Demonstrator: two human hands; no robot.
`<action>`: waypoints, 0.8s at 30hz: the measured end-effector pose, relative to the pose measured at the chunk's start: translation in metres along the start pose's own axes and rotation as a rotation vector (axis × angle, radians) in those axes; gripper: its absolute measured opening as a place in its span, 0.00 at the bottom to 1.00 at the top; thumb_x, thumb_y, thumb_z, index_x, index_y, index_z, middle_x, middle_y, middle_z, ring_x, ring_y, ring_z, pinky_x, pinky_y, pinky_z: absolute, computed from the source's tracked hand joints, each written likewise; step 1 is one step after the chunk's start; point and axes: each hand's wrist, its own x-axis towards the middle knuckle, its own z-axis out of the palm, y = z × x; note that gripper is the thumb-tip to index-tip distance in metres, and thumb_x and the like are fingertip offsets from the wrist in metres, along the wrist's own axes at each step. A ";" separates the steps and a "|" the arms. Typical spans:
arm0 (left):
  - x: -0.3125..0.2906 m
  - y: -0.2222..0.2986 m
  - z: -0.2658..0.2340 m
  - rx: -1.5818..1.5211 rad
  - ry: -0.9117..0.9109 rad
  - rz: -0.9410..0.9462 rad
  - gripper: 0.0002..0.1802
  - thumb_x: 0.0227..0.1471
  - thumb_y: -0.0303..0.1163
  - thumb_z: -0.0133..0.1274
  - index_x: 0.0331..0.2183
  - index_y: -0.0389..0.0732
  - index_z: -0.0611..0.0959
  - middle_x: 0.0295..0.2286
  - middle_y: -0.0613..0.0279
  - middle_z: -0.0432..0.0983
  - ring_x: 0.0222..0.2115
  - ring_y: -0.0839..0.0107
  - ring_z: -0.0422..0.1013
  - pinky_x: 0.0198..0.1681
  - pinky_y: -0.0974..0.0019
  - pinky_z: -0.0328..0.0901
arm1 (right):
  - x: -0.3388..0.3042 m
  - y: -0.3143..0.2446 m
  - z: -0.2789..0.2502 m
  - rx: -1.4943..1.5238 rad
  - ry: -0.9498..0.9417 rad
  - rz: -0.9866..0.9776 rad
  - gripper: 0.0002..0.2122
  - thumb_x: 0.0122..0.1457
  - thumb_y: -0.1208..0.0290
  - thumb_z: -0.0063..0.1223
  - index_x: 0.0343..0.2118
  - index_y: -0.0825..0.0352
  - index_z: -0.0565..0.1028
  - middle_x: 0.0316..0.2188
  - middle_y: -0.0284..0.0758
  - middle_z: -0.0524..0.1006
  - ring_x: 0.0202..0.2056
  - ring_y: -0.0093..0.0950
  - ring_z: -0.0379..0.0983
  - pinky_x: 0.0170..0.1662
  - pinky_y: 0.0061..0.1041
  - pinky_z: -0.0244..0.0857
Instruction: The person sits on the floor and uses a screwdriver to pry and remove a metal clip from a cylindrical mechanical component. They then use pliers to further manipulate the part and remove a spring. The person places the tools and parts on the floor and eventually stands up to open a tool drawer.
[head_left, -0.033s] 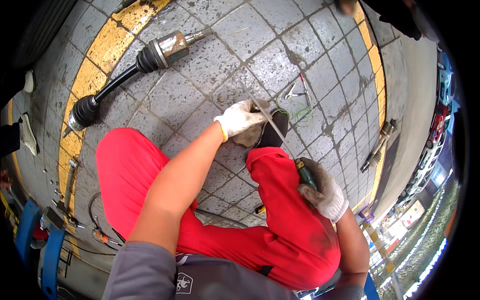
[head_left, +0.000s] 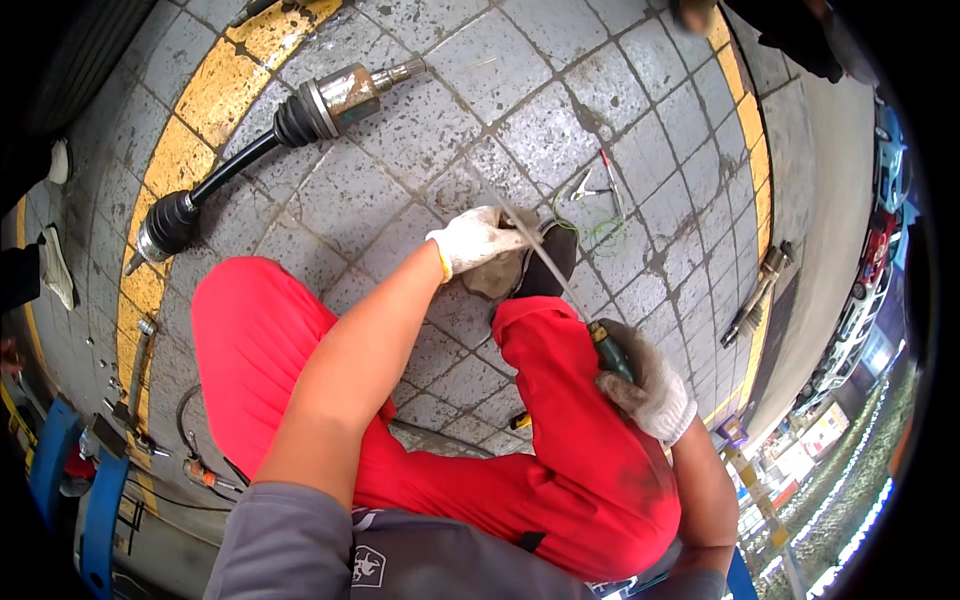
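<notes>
Your right hand [head_left: 648,385] clasps the tool [head_left: 560,272] by its green handle [head_left: 613,356], left hand [head_left: 482,240] pinching its slim metal shaft | over tiled floor [head_left: 495,85], between its yellow edges [head_left: 208,95] | tip blurred, fingers partly hidden

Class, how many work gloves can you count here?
2: one on the left hand, at the thin rod; one on the right hand, around its green handle. Others may be hidden.

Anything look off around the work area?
Thin green wire lies in loose, untidy loops on the tiled floor. Red trousers show a dark smudge on the right leg, otherwise mostly clean.
</notes>
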 end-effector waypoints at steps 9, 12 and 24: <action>-0.003 0.044 0.046 0.259 0.777 -0.147 0.25 0.56 0.57 0.64 0.35 0.42 0.89 0.30 0.45 0.85 0.37 0.43 0.81 0.43 0.50 0.74 | 0.002 -0.012 0.010 -0.195 -0.023 -0.061 0.36 0.60 0.71 0.63 0.71 0.69 0.60 0.57 0.55 0.75 0.58 0.52 0.74 0.62 0.42 0.67; 0.000 0.069 0.034 0.351 0.857 -0.116 0.25 0.57 0.57 0.64 0.34 0.43 0.88 0.29 0.47 0.84 0.35 0.42 0.80 0.41 0.48 0.73 | 0.010 -0.015 0.027 -0.238 -0.026 -0.202 0.42 0.61 0.67 0.63 0.75 0.67 0.51 0.60 0.58 0.73 0.62 0.56 0.71 0.65 0.44 0.65; 0.017 0.057 0.012 0.425 1.091 -0.032 0.20 0.58 0.55 0.61 0.35 0.49 0.88 0.30 0.51 0.85 0.35 0.47 0.81 0.42 0.47 0.74 | 0.050 -0.103 0.120 -0.070 0.068 -0.016 0.54 0.62 0.60 0.66 0.76 0.71 0.33 0.53 0.63 0.76 0.45 0.52 0.83 0.47 0.45 0.77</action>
